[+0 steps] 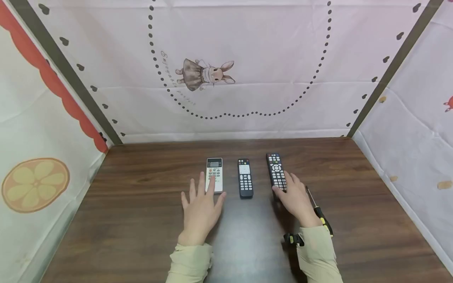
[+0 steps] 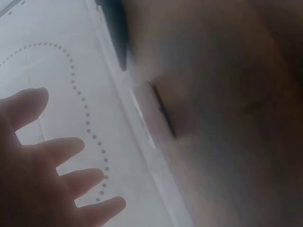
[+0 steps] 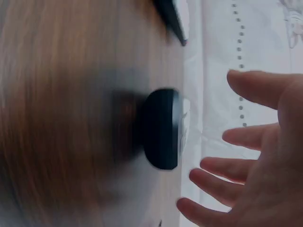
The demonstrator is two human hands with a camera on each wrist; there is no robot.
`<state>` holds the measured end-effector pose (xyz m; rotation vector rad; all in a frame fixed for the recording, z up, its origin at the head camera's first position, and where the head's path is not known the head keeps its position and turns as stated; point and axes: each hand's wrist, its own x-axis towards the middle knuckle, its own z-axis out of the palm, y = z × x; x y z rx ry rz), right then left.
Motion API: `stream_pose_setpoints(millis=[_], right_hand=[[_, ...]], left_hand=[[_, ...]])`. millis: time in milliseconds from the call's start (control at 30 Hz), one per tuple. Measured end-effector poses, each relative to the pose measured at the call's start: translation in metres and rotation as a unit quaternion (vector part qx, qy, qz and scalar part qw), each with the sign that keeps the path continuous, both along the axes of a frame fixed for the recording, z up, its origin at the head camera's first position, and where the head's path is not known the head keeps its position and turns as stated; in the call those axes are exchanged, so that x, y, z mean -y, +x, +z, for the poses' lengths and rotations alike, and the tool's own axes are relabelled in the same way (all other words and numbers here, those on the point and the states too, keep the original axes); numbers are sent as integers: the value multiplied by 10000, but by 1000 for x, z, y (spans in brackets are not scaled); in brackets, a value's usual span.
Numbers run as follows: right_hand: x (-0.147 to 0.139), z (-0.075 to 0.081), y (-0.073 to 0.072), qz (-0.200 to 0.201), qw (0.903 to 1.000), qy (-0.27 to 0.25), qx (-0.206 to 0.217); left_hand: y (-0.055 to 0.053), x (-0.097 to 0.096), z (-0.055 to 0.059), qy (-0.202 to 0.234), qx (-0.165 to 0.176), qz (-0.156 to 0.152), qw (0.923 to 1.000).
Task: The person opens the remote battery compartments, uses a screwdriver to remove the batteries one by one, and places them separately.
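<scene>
Three remote controls lie side by side on the wooden table. My left hand (image 1: 199, 212) has its fingers spread over the near end of the white remote control (image 1: 219, 184), the leftmost one; in the left wrist view a gap separates hand and remote. Between the hands lies a slim black remote control (image 1: 245, 179). On the right is a longer black remote control (image 1: 275, 169), its near end partly hidden by my right hand (image 1: 296, 198). The right wrist view shows that hand's fingers (image 3: 232, 169) extended and apart from the remote's dark end (image 3: 161, 130).
A screwdriver (image 1: 319, 214) with a black and yellow handle lies just right of my right hand. Beside the right cuff is a small black object (image 1: 293, 239) with a yellow mark. Printed white cloth (image 1: 265, 59) stands behind the table and along both sides.
</scene>
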<state>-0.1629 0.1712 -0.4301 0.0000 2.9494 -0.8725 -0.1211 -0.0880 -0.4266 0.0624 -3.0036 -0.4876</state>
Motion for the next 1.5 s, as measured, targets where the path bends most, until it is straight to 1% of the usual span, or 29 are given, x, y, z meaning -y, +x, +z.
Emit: stream_pose_setpoints(millis=[100,133,233,300,367,500,600,767,900,933,1000,1100,1133,1200,1300,1367,1400,1500], right_hand=[[0,-4,-1,61,9993,-278,250],[0,-5,-2,57,9988,-372,306],[0,-10,-5,-5,9984,-446,354],[0,-13,-7,-38,9982,-480,353],[1,-17,-11,-61,9982,-490,342],[3,-19,-18,-72,9981,-499,352],[3,-19,-22,-151,9983,-453,325],[0,-21,-31,-372,9988,-253,171],[-1,-26,-35,-452,9983,-321,165],[-1,-28,-36,-441,9981,-385,166],[-3,-28,-38,-377,9978,-525,132],[-4,-29,-37,-190,9970,-692,296],[-5,-29,-37,-130,9963,-761,372],[-5,-28,-36,-50,9947,-890,514],[-1,-24,-34,-95,9915,-1173,564],[4,-22,-33,-176,9879,-1469,461],[8,-20,-32,-206,9856,-1637,380],[19,-13,-27,-252,9739,-2248,192]], left_hand=[[-7,-9,2,93,-83,-107,9999],[-10,-12,2,137,-112,-174,9997],[-19,-22,5,342,-129,-449,9983],[-23,-25,6,539,-41,-579,9969],[-25,-25,6,742,76,-632,9952],[-26,-23,8,992,132,-630,9930],[-26,-24,7,972,88,-715,9927],[-22,-33,9,930,32,-971,9909],[-17,-40,6,900,11,-1135,9895],[-16,-42,4,893,18,-1156,9893],[-17,-45,3,900,5,-1181,9889],[-17,-45,-1,986,38,-1170,9882],[-18,-44,-1,1050,0,-1157,9877],[-20,-43,-2,1310,-143,-1115,9850],[-24,-42,-1,1704,-419,-1040,9790],[-25,-42,-2,1883,-535,-986,9757],[-26,-42,-2,1908,-526,-948,9756],[-26,-43,-5,1925,-462,-916,9759]])
